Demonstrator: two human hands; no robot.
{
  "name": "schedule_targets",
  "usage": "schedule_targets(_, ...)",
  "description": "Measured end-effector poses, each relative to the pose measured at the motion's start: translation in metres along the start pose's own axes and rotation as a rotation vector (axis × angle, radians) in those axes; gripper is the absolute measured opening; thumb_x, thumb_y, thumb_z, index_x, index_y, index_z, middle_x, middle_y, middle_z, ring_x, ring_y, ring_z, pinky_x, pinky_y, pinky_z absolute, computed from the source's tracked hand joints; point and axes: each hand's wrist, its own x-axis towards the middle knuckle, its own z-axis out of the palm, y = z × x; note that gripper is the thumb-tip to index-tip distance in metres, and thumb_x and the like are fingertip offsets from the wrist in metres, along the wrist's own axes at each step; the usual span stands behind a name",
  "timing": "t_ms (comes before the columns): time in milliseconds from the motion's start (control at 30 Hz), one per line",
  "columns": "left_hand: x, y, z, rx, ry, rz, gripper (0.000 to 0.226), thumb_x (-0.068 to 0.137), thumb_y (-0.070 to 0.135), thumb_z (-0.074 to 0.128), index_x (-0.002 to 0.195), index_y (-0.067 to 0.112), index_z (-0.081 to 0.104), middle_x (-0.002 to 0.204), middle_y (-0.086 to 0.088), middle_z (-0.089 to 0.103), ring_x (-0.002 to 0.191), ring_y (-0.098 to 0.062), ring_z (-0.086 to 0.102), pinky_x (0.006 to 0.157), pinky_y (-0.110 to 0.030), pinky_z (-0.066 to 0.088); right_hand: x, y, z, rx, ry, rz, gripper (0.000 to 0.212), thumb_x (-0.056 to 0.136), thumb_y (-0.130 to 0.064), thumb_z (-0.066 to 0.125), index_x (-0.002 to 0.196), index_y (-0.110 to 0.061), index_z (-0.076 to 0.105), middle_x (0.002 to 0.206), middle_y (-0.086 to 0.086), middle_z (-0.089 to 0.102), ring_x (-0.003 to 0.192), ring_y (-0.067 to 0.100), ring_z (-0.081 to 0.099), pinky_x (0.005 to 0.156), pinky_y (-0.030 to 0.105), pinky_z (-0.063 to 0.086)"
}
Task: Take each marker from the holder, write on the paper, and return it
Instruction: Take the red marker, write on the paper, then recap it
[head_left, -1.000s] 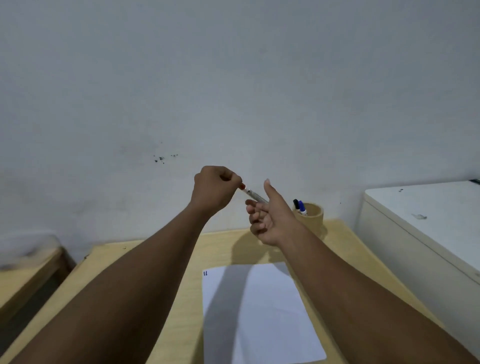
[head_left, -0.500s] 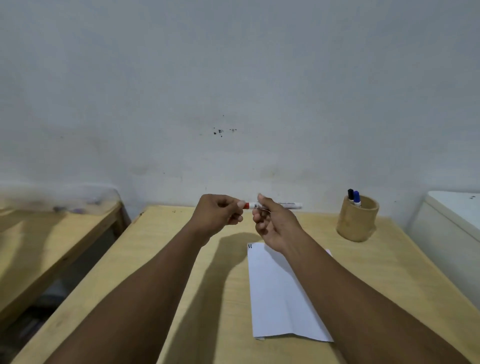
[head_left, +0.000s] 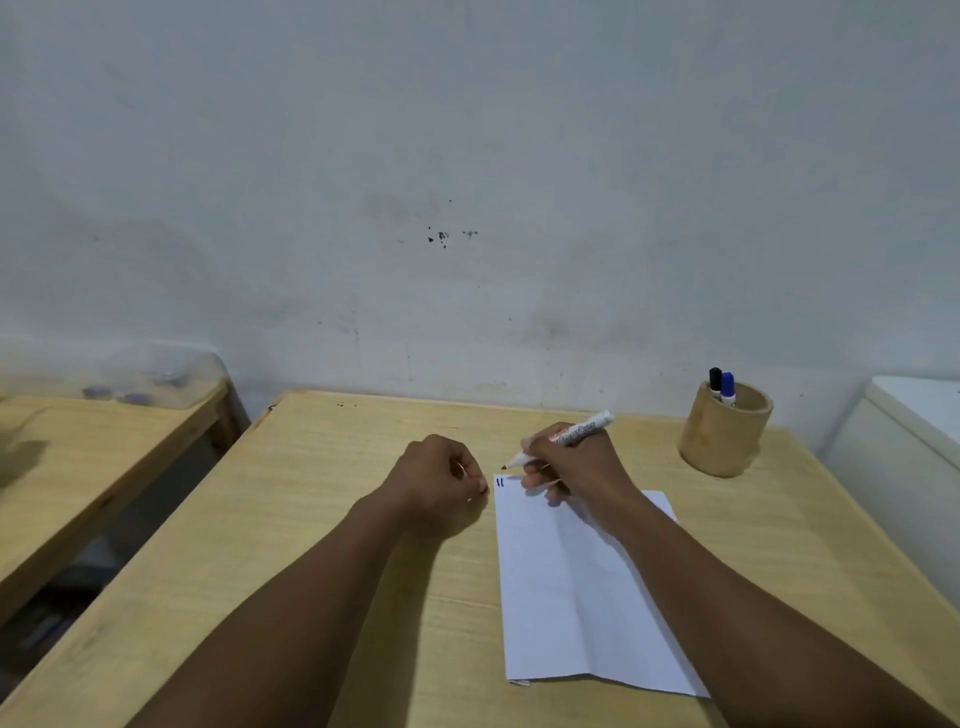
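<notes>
A white sheet of paper (head_left: 582, 587) lies on the wooden table (head_left: 311, 519). The left hand (head_left: 441, 483) is curled closed beside its top edge. The right hand (head_left: 576, 462) pinches an uncapped red marker (head_left: 563, 439), tip just above the corner's two blue strokes (head_left: 500, 482). Farther back, the bamboo holder (head_left: 724, 431) holds black and blue markers (head_left: 722, 385).

Scuffed pale wall (head_left: 467, 156) behind. Light wood table (head_left: 322, 519), second wooden bench (head_left: 104, 441) left, white cabinet (head_left: 914, 426) right.
</notes>
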Motion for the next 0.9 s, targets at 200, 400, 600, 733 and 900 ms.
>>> schedule_targets(200, 0.006, -0.002, 0.001, 0.013, -0.005, -0.025, 0.009, 0.071, 0.021, 0.072, 0.079, 0.023, 0.077, 0.072, 0.012, 0.075, 0.074, -0.006, 0.072, 0.061, -0.017, 0.049, 0.005, 0.025, 0.007, 0.059, 0.080, 0.032, 0.018, 0.088, -0.007, 0.057, 0.090, 0.005, 0.070, 0.075, 0.026, 0.075, 0.058, 0.032, 0.072, 0.045, 0.025, 0.045)
schedule_targets(400, 0.023, 0.001, -0.027, 0.223, -0.080, 0.010, 0.009, 0.080, 0.023, 0.079, 0.083, 0.014, 0.080, 0.072, 0.019, 0.068, 0.079, 0.001, 0.068, 0.058, -0.008, 0.044, 0.007, 0.027, 0.007, 0.079, 0.072, 0.018, 0.020, 0.089, -0.003, 0.055, 0.092, 0.009, 0.071, 0.076, 0.023, 0.074, 0.061, 0.033, 0.068, 0.048, 0.027, 0.044)
schedule_targets(600, 0.030, 0.025, -0.052, 0.573, -0.265, -0.002, 0.012, 0.084, 0.015, 0.077, 0.093, 0.007, 0.080, 0.090, -0.010, 0.079, 0.076, -0.023, 0.077, 0.071, -0.036, 0.065, 0.007, 0.027, 0.009, 0.092, 0.074, 0.010, 0.016, 0.088, -0.002, 0.054, 0.084, 0.001, 0.070, 0.072, 0.019, 0.072, 0.056, 0.030, 0.062, 0.045, 0.025, 0.039)
schedule_targets(733, 0.029, 0.039, -0.047, 0.714, -0.255, 0.073, 0.011, 0.086, 0.007, 0.074, 0.097, 0.006, 0.075, 0.109, -0.009, 0.076, 0.096, -0.028, 0.073, 0.084, -0.043, 0.062, 0.007, 0.029, 0.010, 0.092, 0.082, 0.002, 0.017, 0.088, -0.004, 0.054, 0.082, 0.000, 0.070, 0.068, 0.017, 0.071, 0.052, 0.029, 0.061, 0.045, 0.025, 0.039)
schedule_targets(900, 0.028, 0.044, -0.037, 0.806, -0.256, 0.087, 0.014, 0.087, 0.009, 0.075, 0.100, 0.007, 0.073, 0.110, -0.012, 0.071, 0.084, -0.029, 0.065, 0.076, -0.039, 0.058, 0.008, 0.031, 0.009, 0.102, 0.078, -0.001, 0.018, 0.089, -0.005, 0.054, 0.079, -0.002, 0.069, 0.065, 0.016, 0.066, 0.050, 0.028, 0.057, 0.045, 0.024, 0.037)
